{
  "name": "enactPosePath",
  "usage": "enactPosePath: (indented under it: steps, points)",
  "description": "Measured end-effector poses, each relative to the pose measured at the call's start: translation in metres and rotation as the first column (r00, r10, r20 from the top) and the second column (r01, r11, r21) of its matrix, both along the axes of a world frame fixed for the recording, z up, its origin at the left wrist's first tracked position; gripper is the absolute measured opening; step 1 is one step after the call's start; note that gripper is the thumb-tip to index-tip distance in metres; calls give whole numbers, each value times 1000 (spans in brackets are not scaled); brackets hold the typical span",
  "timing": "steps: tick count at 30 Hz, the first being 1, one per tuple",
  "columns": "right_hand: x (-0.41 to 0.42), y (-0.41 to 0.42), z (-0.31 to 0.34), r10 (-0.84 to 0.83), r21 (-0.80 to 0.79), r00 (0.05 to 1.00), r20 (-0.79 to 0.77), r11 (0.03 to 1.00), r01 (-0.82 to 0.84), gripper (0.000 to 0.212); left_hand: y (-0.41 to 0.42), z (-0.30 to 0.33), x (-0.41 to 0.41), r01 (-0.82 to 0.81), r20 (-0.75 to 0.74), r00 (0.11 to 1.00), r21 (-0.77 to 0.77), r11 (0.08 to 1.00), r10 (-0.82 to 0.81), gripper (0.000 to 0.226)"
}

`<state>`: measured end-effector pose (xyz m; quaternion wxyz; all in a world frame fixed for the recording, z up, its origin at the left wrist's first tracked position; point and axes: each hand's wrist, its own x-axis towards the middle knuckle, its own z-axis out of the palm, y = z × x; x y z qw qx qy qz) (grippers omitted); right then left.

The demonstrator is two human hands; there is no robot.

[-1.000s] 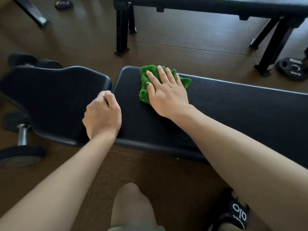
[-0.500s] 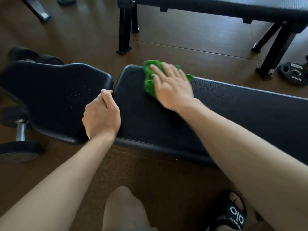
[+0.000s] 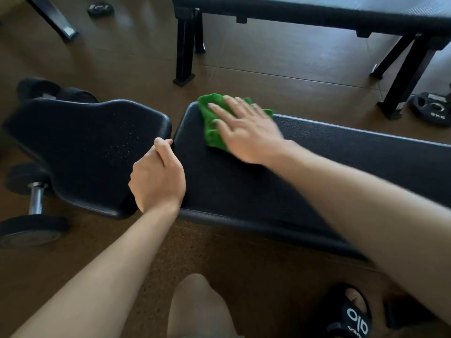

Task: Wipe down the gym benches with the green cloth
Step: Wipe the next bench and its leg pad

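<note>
A person crouches beside a low black padded gym bench, seen from above their own arms. The bench has two parts: a long black textured back pad (image 3: 317, 172) running off to the right, and a shorter, contoured black seat pad (image 3: 85, 147) to the left, with a narrow gap between them.

A crumpled bright green cloth (image 3: 212, 118) lies on the far left corner of the long pad, close to that gap. The right hand (image 3: 246, 132) presses flat on top of it, fingers spread, pinning the cloth to the pad rather than gripping it. The hand is blurred, which suggests a wiping stroke in progress.

The left hand (image 3: 157, 176) rests over the gap, loosely curled, its fingertips hooked on the edge of the seat pad; it holds nothing else and seems to steady the body.

The long pad's axis stretches rightward from the cloth, so most of its surface lies to the right of the wiping hand, on the right arm's side. The seat pad, speckled with pale flecks, sits just left of the cloth, nearer the left hand.

A second black bench (image 3: 317, 11) stands well apart behind.
</note>
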<state>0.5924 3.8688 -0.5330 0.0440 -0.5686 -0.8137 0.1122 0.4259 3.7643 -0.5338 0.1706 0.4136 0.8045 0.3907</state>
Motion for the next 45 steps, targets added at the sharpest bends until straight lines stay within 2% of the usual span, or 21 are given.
enactPosePath:
  steps: [4,6,14,18,20,22,24,25,26,29,31,37,39,42,45]
  points:
    - [90,7,0,-329,-46,943,43,943,331,56,-2,1,2,12,-26,1000,7,1000,-11,64]
    - [81,5,-4,-355,-19,932,74,934,357,59,-1,0,4,9,-21,1000,8,1000,-9,62]
    - [-76,22,-5,-86,-2,996,21,996,86,60,1,-2,3,-19,-69,997,7,1000,20,60]
    - [-95,6,1,106,-43,994,-24,993,-107,56,2,-5,-1,-68,-63,995,106,992,75,57]
    - [-86,-16,-2,167,-29,984,-63,985,-169,55,1,-7,-5,-154,58,988,206,966,145,51]
    - [-68,-47,-6,191,4,978,-77,981,-192,55,2,-9,-10,-297,309,929,287,911,205,42]
    - [-46,-85,-7,201,32,976,-80,979,-199,55,2,-7,-15,-471,634,745,278,837,208,35]
    - [-36,-104,-6,210,38,974,-82,977,-208,55,2,-6,-17,-513,730,658,254,820,185,35]
    - [-27,-122,-4,224,36,971,-80,975,-221,55,3,-6,-18,-510,762,627,244,825,162,36]
    - [-11,-148,-3,260,17,965,-42,966,-259,55,5,-12,-21,-405,695,709,269,874,115,42]
    - [-18,-131,-3,255,24,966,-36,967,-254,54,5,-14,-21,-385,673,731,275,881,109,43]
    - [-91,-57,-2,59,-7,998,-34,998,-59,54,5,-12,-21,-326,531,834,259,909,148,46]
    - [-92,-74,-3,38,-14,998,-56,999,-39,55,5,-11,-22,-301,498,856,257,918,141,45]
    - [-77,-118,-8,54,40,995,-86,998,-51,55,1,-10,-23,-275,524,845,259,926,104,43]
    - [-60,-144,-6,52,73,997,-66,996,-47,55,1,-9,-26,-92,526,850,230,969,-44,40]
